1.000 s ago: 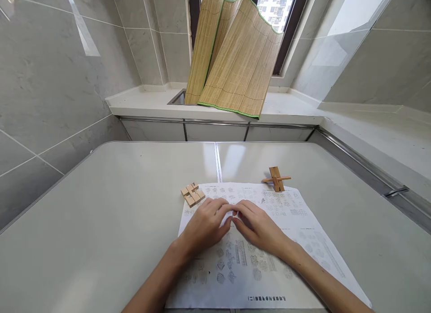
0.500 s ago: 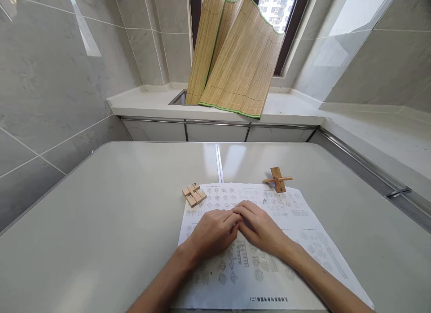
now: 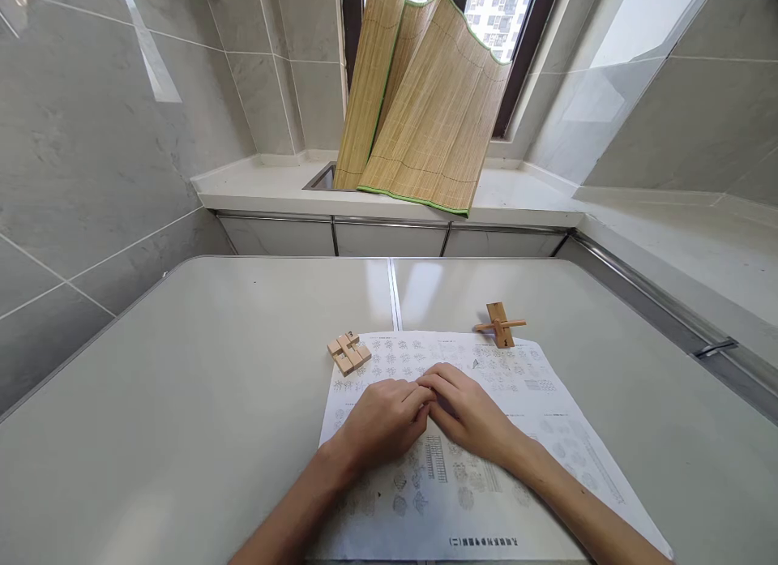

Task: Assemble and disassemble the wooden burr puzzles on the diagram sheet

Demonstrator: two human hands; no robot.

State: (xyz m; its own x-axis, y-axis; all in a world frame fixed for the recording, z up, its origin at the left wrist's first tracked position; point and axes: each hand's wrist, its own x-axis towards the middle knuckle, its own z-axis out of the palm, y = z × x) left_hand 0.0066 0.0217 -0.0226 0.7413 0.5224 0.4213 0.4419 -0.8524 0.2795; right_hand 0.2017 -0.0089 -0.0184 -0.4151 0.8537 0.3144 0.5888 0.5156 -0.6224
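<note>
Facing a glossy off-white surface (image 3: 182,403), with grey tiled walls (image 3: 109,143) to either side. At twelve o'clock from the hands, a straw-coloured slatted mat with green edging (image 3: 429,119), standing in folds on a white stone ledge (image 3: 261,188) before a dark-framed window (image 3: 507,103). Bends the fingers of the left hand (image 3: 386,419) against those of the right hand (image 3: 471,407), above a large white paper sheet with printed diagrams (image 3: 438,518). Cannot tell the grip of either hand, wide, narrow or holding, with the fingers overlapping. At ten o'clock, a pale wooden lattice of crossed flat bars (image 3: 348,354), lying at the sheet's far left corner. Between one and two o'clock, a brown wooden cross of flat plate and thin rod (image 3: 499,328), at the sheet's far edge, near its right corner.
</note>
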